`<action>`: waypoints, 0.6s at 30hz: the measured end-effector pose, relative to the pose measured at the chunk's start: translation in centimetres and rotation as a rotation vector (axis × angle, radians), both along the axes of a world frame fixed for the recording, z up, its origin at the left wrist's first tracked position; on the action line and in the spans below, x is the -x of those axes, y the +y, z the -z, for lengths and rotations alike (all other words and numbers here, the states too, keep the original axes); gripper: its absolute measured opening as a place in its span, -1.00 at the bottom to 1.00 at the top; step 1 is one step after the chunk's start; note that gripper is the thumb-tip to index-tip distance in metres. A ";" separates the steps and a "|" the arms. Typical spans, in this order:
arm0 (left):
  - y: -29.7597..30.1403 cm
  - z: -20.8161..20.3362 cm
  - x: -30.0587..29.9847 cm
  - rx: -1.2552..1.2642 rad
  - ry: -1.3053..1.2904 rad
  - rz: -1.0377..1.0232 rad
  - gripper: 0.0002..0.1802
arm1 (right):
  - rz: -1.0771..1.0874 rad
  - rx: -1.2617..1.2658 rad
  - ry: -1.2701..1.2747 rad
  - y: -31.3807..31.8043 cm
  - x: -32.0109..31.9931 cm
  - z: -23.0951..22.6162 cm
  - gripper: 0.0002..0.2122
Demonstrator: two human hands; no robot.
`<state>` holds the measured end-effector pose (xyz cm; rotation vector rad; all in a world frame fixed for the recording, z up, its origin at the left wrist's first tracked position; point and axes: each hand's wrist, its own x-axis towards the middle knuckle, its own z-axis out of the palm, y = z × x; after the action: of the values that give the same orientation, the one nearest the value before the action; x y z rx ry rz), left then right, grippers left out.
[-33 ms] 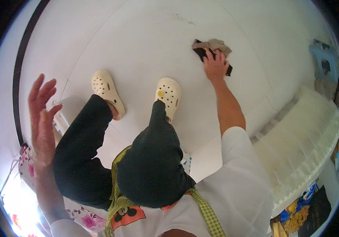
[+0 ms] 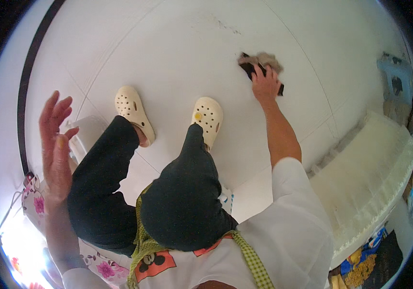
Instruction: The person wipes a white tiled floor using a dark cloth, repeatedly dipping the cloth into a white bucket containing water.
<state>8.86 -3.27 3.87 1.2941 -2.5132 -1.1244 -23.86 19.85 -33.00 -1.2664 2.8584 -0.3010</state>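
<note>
My right hand (image 2: pixel 266 87) is pressed down on a crumpled cloth (image 2: pixel 275 61), part grey-brown and part black, lying on the white tiled floor (image 2: pixel 177 58). Its fingers curl onto the dark part, and the palm side is hidden. At the left, my left hand (image 2: pixel 57 144) is raised in the air with fingers spread, holding nothing. It hangs near my bent left knee and a white plastic object (image 2: pixel 88 132), which my leg partly covers.
My feet in cream clogs (image 2: pixel 207 118) stand on the floor. A dark smudge (image 2: pixel 225 25) marks the tiles ahead. To the right are a long whitish translucent-covered item (image 2: pixel 365 168) and a blue plastic stool (image 2: pixel 396 77). A flowered cover (image 2: pixel 35 202) lies at the left.
The whole view has shifted slightly. My right hand stays on the cloth, and my left hand stays raised with spread fingers.
</note>
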 end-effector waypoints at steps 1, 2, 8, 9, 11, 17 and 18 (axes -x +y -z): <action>0.1 0.1 -0.8 0.051 0.008 0.007 -0.28 | 0.023 0.006 -0.074 1.1 -0.2 -0.1 -0.66; 0.3 0.0 -1.8 0.096 0.009 -0.014 -0.29 | 0.037 0.092 -0.085 2.8 -2.0 -0.2 -0.68; -0.2 0.4 -5.3 0.172 -0.026 -0.097 -0.35 | -0.339 -0.083 -0.584 20.6 -18.4 -4.4 -0.84; -0.4 0.7 -5.0 0.180 -0.027 -0.087 -0.37 | -0.589 -0.035 -0.482 22.9 -19.5 -3.8 -0.84; -0.8 0.7 -4.2 0.193 -0.026 -0.033 -0.37 | -0.386 -0.107 -0.598 20.4 -19.7 -2.2 -0.84; -1.7 1.0 -0.9 0.145 0.016 0.046 -0.41 | -0.024 -0.047 -0.451 2.0 -7.6 -1.2 -0.76; -1.8 1.3 -0.6 0.137 0.046 0.047 -0.41 | 0.104 -0.108 -0.456 -1.4 -4.6 -1.9 -0.76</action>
<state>9.49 -5.11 2.62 1.1670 -2.5496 -0.9601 -19.30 18.42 -31.07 -0.8919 2.5133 -0.3737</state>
